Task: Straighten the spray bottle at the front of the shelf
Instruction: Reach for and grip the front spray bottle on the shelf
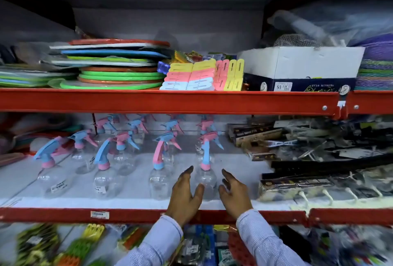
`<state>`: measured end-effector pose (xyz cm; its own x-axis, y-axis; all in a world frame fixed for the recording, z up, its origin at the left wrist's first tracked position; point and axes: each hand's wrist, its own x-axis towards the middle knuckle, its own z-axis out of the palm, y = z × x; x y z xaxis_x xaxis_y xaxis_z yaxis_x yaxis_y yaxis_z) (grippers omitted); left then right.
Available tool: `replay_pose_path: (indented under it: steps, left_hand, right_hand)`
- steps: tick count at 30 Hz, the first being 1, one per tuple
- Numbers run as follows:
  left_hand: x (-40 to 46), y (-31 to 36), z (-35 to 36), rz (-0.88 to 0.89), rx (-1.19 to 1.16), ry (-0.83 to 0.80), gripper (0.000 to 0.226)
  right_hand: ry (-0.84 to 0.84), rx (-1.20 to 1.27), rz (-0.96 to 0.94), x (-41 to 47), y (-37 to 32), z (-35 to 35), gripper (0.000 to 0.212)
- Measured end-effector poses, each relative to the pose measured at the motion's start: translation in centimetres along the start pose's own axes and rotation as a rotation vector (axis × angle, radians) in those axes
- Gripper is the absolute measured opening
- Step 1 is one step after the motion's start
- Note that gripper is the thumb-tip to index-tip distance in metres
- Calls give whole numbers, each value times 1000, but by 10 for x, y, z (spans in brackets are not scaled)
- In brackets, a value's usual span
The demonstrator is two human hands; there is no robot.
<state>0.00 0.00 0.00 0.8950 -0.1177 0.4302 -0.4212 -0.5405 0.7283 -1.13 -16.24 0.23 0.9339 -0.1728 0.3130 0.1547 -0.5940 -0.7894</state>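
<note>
Two spread hands, left hand [185,191] and right hand [234,193], flank the clear rounded plastic spray bottle [205,177] without gripping it.

Two hands are showing — the left hand [185,193] and the right hand [233,194]. About ten clear spray bottles [205,178] are standing on the white shelf [131,202], four along its front — the blurred rear ones are resisting an exact count.

Clear spray bottle [205,177], pink collar, blue trigger, upright at the shelf [131,202] front
</note>
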Motion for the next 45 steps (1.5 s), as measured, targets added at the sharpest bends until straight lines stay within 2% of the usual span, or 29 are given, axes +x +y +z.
replay_pose_path:
  steps: [2, 5, 12, 23, 26, 30, 34, 39, 45]
  left_hand:
    - [5, 4, 2, -29, -44, -47, 61]
    - [10, 8, 4, -65, -73, -88, 53]
    - [2, 0, 2, -92, -78, -79, 56]
    - [-18, 2, 0, -29, -18, -56, 55]
    - [-25, 2, -5, -22, 49, -31, 60]
    - [-45, -2, -20, 69, 155, 39, 63]
    - [-72, -16, -37, 149, 393, 96, 61]
    - [-93, -24, -61, 155, 568, 95, 64]
    - [-91, -50, -87, 92, 569, 49, 71]
  right_hand:
    - [-62, 31, 17, 2, -3, 0, 46]
    - [-105, -10, -35, 2, -6, -2, 48]
    - [-155, 6, -30, -6, -2, -5, 48]
    - [-166, 65, -14, -28, 0, -7, 49]
    - [-169, -10, -7, -36, -1, -9, 55]
    - [-81, -269, -171, -56, 1, -8, 66]
    - [60, -509, -328, -82, 2, 5, 63]
    - [-36, -539, -516, -93, -7, 29, 73]
    - [-102, -539, -530, -79, -36, 67, 72]
